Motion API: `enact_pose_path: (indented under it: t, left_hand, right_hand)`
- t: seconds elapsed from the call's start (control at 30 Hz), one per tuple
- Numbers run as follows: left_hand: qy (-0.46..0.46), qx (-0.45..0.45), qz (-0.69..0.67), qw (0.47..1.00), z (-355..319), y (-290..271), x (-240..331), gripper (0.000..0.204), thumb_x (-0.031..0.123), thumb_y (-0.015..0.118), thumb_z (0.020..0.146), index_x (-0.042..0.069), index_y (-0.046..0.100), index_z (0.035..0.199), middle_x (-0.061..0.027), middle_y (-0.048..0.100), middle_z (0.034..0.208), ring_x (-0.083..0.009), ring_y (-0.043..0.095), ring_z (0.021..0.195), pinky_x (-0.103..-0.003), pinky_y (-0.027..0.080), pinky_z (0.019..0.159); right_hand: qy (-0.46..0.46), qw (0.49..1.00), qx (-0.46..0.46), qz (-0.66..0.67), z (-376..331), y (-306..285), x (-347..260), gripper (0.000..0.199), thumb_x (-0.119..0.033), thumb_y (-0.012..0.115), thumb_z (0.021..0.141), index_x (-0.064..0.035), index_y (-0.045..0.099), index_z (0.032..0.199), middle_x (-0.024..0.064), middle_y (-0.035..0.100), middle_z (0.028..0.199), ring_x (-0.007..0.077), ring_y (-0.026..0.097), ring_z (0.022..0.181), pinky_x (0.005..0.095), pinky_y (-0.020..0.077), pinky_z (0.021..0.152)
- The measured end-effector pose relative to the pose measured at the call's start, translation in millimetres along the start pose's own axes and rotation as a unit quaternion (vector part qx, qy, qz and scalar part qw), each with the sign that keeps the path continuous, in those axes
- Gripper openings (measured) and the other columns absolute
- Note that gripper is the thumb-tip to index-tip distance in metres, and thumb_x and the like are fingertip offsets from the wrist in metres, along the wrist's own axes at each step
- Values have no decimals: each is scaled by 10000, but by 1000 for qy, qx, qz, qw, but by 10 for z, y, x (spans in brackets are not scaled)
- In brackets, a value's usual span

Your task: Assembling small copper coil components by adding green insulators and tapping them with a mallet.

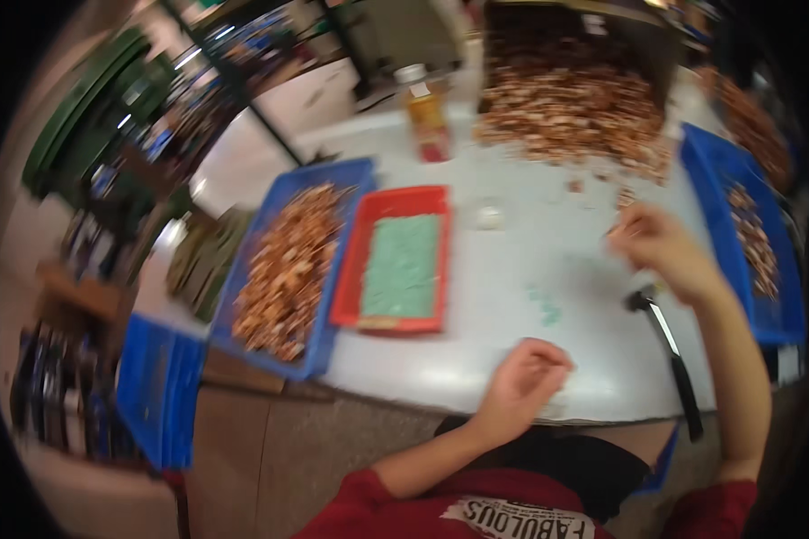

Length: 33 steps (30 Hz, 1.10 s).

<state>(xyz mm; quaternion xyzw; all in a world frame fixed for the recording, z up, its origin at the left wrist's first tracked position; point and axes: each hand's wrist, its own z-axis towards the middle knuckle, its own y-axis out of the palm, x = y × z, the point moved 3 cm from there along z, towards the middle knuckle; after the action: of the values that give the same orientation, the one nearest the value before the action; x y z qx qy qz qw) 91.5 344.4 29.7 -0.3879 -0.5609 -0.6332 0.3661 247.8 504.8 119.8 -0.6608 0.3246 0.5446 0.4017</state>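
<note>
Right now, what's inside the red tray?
The red tray holds pale-green stuff, perhaps small pieces, but it's blurry. The green covers the tray's bottom, so I can't see anything underneath.

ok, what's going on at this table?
A person works bare-handed at a pale table. Their right hand, fingers pinched, is below a coppery heap; blur hides whether it holds a piece. The left hand is half-curled near the front edge. To the left stand a red tray of green pieces and a blue tray of coppery pieces.
</note>
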Motion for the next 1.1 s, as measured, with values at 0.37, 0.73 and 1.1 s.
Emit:
enact_pose_path:
  t: [0.37,0.73,1.1]
  left_hand:
    - [35,-47,-3,998,-98,139,68,259,72,570,862,-12,491,1093,-125,559,1005,-171,543,818,-244,447,729]
    - [-26,-19,-5,999,-176,192,98,301,93,607,845,-21,487,1096,-171,568,1029,-209,557,878,-284,458,795]
    - [-206,-115,-217,947,-125,144,74,276,-79,569,805,-25,490,1065,-231,597,1013,-257,629,723,-263,521,557]
  right_hand:
    - [8,983,-20,180,-1389,761,244,142,-91,599,850,-15,500,917,80,614,767,115,578,665,210,460,587]
    - [-10,995,26,97,-1458,734,328,151,-151,595,866,-32,522,925,94,608,792,138,575,677,236,450,600]
    - [-175,965,135,-140,-1278,496,170,324,-56,709,659,-41,596,962,84,522,1058,176,470,905,266,381,766]
